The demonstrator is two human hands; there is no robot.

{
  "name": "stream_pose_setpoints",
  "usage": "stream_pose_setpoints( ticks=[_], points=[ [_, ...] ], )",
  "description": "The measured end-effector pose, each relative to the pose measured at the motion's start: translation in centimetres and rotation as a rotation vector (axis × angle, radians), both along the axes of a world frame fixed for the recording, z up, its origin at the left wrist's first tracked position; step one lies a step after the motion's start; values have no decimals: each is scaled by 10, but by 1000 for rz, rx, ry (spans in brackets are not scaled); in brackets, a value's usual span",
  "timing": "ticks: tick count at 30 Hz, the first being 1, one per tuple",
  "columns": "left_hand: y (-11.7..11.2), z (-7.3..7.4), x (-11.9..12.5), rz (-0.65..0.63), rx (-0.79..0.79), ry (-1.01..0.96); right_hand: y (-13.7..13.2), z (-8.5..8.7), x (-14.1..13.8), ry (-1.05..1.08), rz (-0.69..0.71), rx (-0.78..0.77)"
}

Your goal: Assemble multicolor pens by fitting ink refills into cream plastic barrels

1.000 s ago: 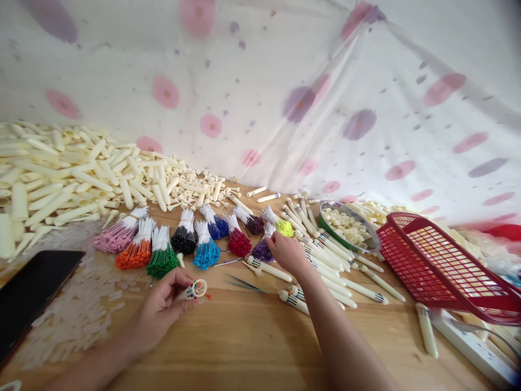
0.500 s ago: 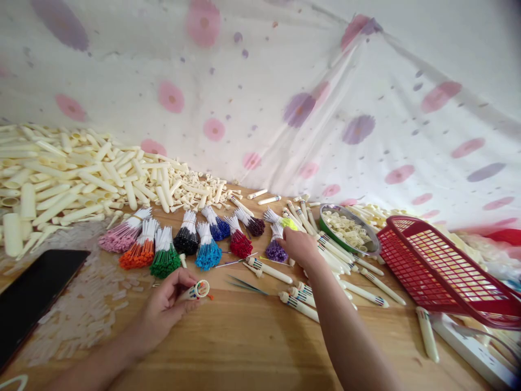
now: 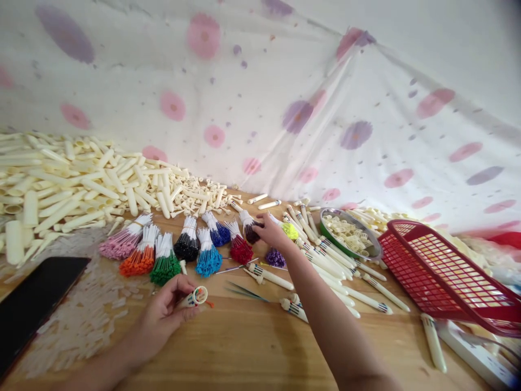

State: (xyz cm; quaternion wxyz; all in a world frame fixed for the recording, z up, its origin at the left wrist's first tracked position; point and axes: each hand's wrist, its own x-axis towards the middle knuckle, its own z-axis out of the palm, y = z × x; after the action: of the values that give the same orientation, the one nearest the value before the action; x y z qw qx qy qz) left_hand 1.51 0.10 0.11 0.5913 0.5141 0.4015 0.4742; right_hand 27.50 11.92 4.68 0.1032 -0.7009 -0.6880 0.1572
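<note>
My left hand (image 3: 173, 304) is closed around a short cream pen barrel (image 3: 199, 295). Its open round end faces me, and coloured tips show inside. An orange bit lies or sticks out just beside it. My right hand (image 3: 269, 232) reaches across to the dark brown bundle of pen refills (image 3: 249, 232), fingertips pinched at its right side; whatever is between them is hidden. Around it stand the red bundle (image 3: 241, 250), the yellow bundle (image 3: 290, 230) and the purple bundle (image 3: 275, 257), partly behind my wrist. Blue, light blue, black, green, orange and pink bundles spread to the left.
Tweezers (image 3: 248, 291) lie on the wooden table between my arms. Multicolour pens (image 3: 325, 266) crowd the right, near a metal bowl (image 3: 378, 251) of small parts and a red basket (image 3: 431, 271). Cream tubes (image 3: 81, 184) pile up back left, behind a phone (image 3: 40, 304).
My right hand has moved left, from the purple and yellow bundles to the dark brown one. My left hand still holds the barrel in nearly the same place.
</note>
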Motion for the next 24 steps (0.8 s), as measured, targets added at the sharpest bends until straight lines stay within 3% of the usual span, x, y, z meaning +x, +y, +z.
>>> stream_pose_setpoints(
  ticks=[4, 9, 15, 24],
  points=[
    [-1, 0, -2, -3, -17, 0, -9, -5, 3, 37, -13, -7],
    [-1, 6, 1, 12, -48, -8, -27, -14, 7, -83, -64, 68],
    [-1, 8, 2, 38, -63, -5, -33, -3, 14, -129, -97, 102],
    [-2, 4, 0, 17, -30, 20, -25, -1, -7, -258, -17, 5]
  ],
)
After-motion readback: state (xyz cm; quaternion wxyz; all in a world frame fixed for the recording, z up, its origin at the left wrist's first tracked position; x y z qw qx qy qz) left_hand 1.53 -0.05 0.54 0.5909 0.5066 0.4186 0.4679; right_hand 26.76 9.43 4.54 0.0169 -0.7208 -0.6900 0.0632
